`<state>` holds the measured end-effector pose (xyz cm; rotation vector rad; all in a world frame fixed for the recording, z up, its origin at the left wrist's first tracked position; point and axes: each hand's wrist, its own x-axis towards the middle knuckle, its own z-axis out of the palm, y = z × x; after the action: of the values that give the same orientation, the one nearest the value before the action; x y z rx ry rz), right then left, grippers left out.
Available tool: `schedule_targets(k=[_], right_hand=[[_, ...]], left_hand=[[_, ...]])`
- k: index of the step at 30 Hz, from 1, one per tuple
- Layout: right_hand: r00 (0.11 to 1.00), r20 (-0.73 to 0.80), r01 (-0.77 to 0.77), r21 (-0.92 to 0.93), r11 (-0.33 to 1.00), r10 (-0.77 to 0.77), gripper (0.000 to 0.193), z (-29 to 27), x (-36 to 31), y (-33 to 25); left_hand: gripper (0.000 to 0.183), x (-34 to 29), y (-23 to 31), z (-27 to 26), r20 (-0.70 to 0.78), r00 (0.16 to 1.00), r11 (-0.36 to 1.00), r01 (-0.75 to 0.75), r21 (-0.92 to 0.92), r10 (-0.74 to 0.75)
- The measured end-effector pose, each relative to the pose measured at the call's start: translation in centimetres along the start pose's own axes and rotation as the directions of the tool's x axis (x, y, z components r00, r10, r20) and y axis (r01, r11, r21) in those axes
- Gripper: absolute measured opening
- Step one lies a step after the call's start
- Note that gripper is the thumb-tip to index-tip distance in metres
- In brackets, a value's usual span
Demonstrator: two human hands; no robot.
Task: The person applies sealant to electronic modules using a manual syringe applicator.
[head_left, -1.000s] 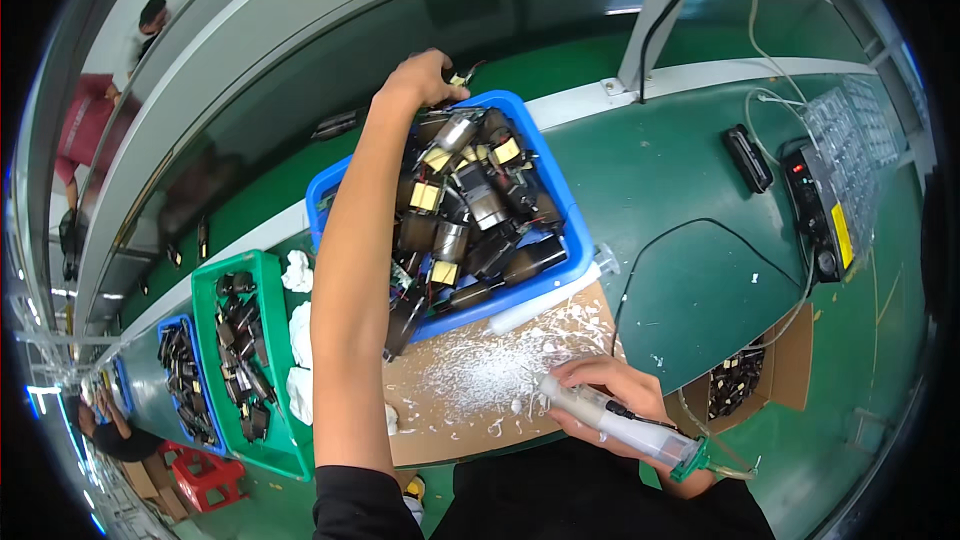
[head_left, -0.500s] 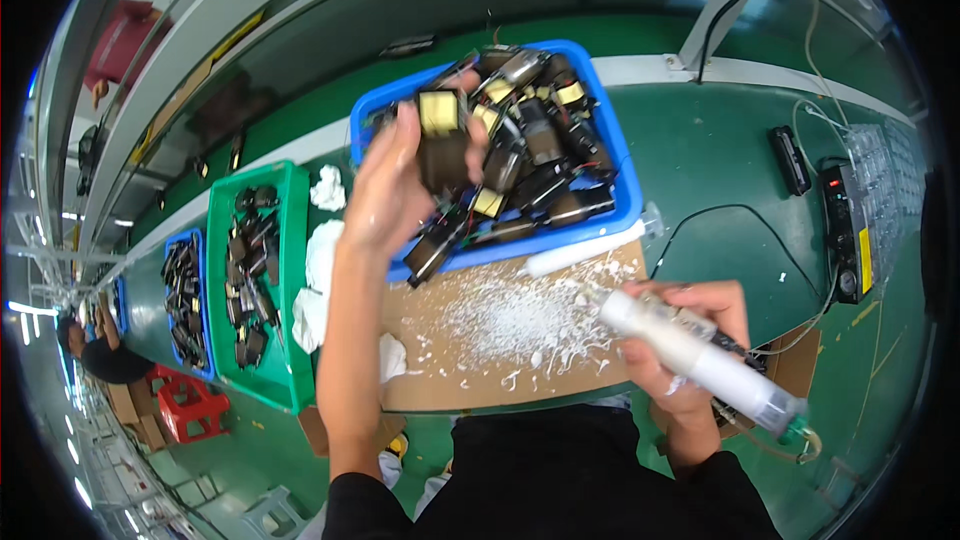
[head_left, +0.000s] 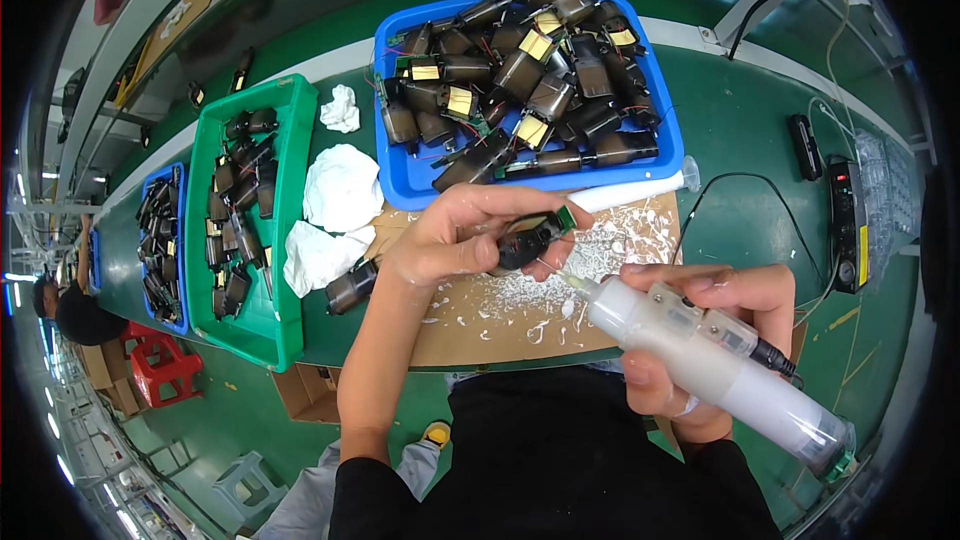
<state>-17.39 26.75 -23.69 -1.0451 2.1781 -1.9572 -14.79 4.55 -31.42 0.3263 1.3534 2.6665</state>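
My left hand [head_left: 462,242] is closed around a dark plastic part with a small green circuit board [head_left: 530,238], holding it above the cardboard sheet. In my right hand [head_left: 715,335] is a clear dispensing syringe [head_left: 715,370] filled with white paste, gripped along its barrel. Its narrow tip points up and left, close below the part; whether they touch I cannot tell. Beneath both hands, white paste crumbs and strings cover the cardboard sheet [head_left: 475,335]. Just beyond stands a blue bin [head_left: 400,192] piled with similar dark brown parts, some bearing yellow blocks.
A green tray [head_left: 290,325] and a smaller blue bin [head_left: 180,300], both holding dark parts, stand to the left. Crumpled white cloths [head_left: 340,185] and one loose dark part [head_left: 352,287] lie between. A white tube [head_left: 625,192] rests before the bin. A power strip [head_left: 846,225] sits right.
My left hand has come back from over the blue bin with a part and now holds it near the syringe tip. The syringe remains in my right hand. The view has shifted.
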Motion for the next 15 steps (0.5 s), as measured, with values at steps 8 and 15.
schedule_targets(k=[8, 15], right_hand=[[0.998, 0.052, 0.035, 0.036, 0.999, -0.037, 0.060, 1.4, 0.3, 0.6], [0.998, 0.063, 0.011, -0.020, 1.000, -0.010, 0.057, 1.5, 0.4, 0.6]], left_hand=[[0.082, -0.7, 0.4, -0.6, 0.055, 0.998, 0.999, 0.013, 0.032, -0.015], [0.083, -0.4, 0.8, -0.1, 0.057, 0.997, 0.998, 0.045, 0.044, -0.047]])
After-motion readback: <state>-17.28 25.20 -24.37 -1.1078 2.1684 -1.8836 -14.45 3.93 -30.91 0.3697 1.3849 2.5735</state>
